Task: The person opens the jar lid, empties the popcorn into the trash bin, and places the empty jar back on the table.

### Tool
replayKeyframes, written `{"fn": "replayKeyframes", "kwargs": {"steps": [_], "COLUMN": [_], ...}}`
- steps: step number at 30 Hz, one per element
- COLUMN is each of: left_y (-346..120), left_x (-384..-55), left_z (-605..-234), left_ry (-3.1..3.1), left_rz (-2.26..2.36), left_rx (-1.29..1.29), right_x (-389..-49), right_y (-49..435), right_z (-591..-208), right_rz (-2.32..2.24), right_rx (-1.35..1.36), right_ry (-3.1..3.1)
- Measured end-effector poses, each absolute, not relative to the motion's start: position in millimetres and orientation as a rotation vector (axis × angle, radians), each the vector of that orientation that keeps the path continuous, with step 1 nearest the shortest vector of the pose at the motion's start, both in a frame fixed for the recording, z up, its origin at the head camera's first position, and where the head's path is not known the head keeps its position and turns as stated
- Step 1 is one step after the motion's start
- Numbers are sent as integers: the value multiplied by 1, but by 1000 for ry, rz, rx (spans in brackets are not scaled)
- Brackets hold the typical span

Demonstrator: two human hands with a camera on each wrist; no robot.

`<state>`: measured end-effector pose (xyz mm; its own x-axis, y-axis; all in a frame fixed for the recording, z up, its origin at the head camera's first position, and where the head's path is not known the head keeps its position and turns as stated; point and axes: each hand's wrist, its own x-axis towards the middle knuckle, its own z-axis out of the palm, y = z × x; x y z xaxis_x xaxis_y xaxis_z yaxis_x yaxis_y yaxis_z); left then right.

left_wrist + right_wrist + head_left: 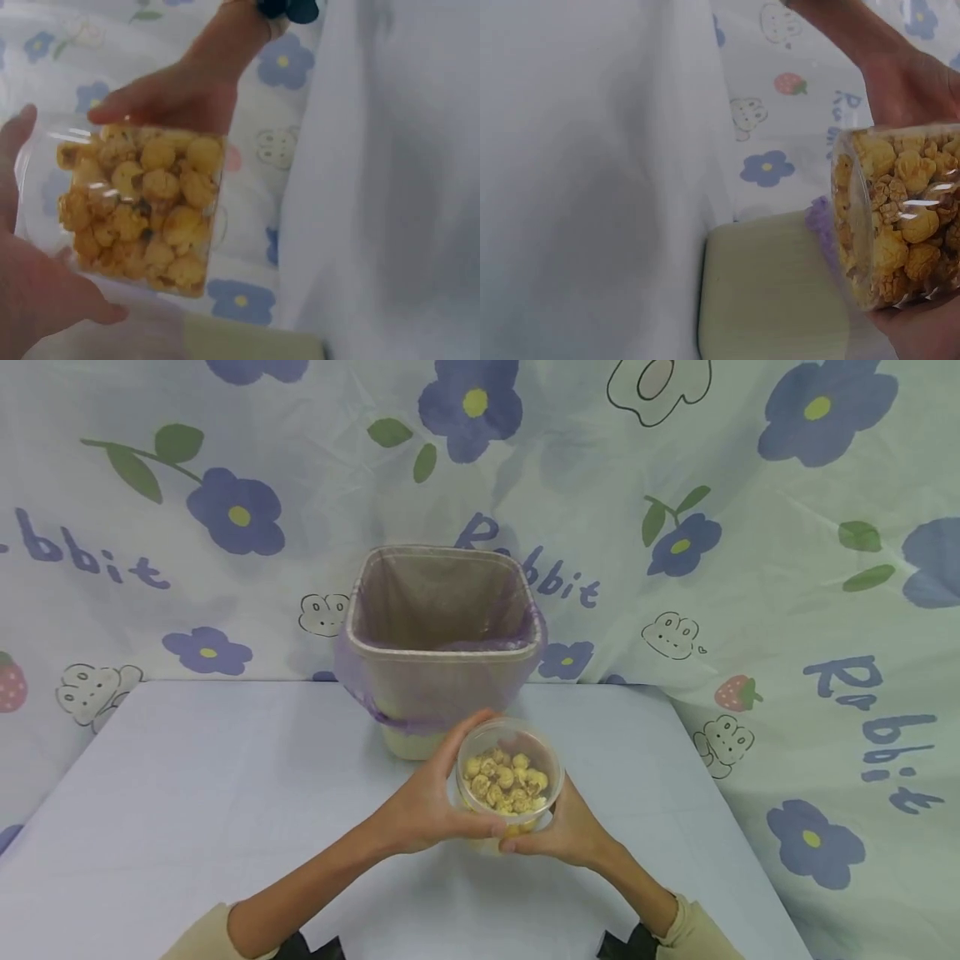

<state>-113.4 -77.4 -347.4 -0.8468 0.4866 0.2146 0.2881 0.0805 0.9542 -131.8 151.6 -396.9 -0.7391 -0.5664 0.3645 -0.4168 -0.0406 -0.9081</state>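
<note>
A clear jar of popcorn (506, 781) is held between both hands in front of the bin. My left hand (427, 802) grips its left side, thumb across the near side and fingers toward the rim. My right hand (573, 827) grips the right side lower down, its thumb tip close to the left thumb. The left wrist view shows popcorn (142, 210) filling most of the jar, and the right hand (176, 97) on its far side. Through the jar wall (900, 217), the right wrist view shows round yellow-brown pieces. Most fingers behind the jar are hidden.
Just beyond the hands stands a beige bin (450, 689) lined with a translucent purple bag (408, 722). It rests at the back of a white-covered table (225, 793). A flower-and-rabbit-print cloth (322, 485) hangs behind the table and along its sides.
</note>
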Motion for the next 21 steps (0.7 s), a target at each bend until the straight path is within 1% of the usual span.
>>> {"fn": "replayKeyframes", "kwargs": {"steps": [7,10,15,21], "left_y": [-90,-94,-91,-78], "left_x": [-126,-132,-131,-117], "left_z": [-345,-343,-344,-348], "left_ry": [2054,2013,2053,2151], "left_rz": [1778,1715,1720,1807], "left_rx": [983,1022,985,812], "right_x": [-130,-129,-129,-130], "right_y": [153,153,154,155], "right_z": [-394,-393,-393,-396], "right_rz": [-1887,-1857,-1853,-1895], "right_rx": [-1087,-1090,-1105,-1098], "right_ry": [2029,2033,2044,2096]}}
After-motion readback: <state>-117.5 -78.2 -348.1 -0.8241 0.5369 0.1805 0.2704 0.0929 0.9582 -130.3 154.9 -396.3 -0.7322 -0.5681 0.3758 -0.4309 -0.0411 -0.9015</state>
